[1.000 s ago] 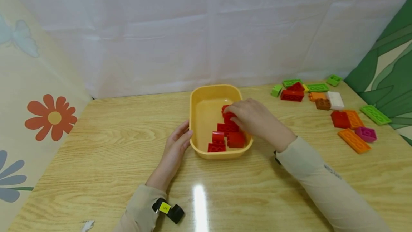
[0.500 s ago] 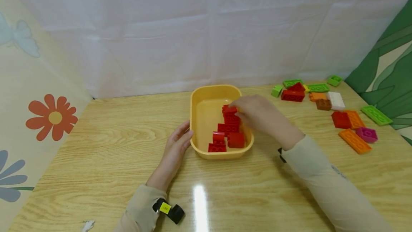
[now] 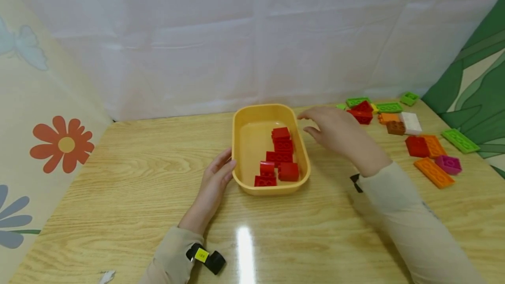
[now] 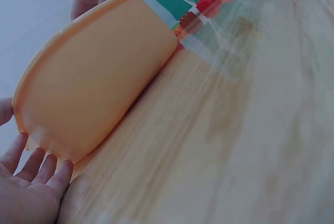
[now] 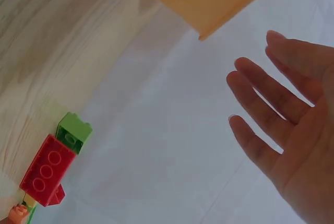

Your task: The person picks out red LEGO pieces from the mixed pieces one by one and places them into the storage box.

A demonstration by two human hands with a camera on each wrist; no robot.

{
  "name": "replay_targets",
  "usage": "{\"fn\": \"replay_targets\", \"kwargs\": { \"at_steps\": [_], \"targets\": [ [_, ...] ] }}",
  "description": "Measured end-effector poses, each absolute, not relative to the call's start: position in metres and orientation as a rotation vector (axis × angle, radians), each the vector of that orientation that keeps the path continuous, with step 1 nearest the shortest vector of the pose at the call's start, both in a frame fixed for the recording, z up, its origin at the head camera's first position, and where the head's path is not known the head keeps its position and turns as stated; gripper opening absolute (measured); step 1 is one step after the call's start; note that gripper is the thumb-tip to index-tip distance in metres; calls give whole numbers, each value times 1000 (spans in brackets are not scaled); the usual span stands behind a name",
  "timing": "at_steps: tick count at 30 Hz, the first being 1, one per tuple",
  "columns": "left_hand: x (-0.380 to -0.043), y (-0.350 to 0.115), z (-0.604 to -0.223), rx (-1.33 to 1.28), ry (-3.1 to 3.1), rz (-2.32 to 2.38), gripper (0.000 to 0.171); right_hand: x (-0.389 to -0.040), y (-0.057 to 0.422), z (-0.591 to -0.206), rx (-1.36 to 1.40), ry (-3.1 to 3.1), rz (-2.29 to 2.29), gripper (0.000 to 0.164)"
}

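Observation:
A yellow plastic bin (image 3: pixel 244 189) stands on the table with several red toy bricks (image 3: pixel 279 157) inside, mostly along its right side. My left hand (image 3: pixel 211 185) rests against the bin's left side, thumb at the rim. In the left wrist view its fingertips (image 4: pixel 63 165) touch the outer wall, fingers fairly straight. My right hand (image 3: pixel 339 133) hovers just right of the bin, apart from it. The right wrist view shows that hand's fingers (image 5: pixel 261 104) spread loosely, with nothing held.
Loose bricks lie on the table's right: a red brick (image 3: pixel 360 116) beside green ones, a brown brick (image 3: pixel 396 127), a white brick (image 3: pixel 411 122), an orange brick (image 3: pixel 434 172) and a magenta brick (image 3: pixel 449 164). A white cloth (image 3: pixel 177 47) hangs behind the table.
My right hand has let go of a red brick inside the bin and moved out over the rim, to the right and away. The left hand and bin have stayed put.

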State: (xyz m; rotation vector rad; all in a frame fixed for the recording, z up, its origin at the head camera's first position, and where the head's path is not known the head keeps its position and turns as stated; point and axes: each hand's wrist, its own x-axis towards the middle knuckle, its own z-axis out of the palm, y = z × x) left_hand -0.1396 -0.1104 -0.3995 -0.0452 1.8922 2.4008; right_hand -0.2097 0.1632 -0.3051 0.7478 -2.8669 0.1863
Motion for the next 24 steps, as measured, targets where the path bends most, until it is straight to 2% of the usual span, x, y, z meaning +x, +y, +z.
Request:
{"fn": "replay_targets", "kwargs": {
  "at_steps": [24],
  "targets": [
    [-140, -111, -400, -52, 1884, 2413, 50, -219, 220, -286, 447, -3161, 333, 46]
  ]
}}
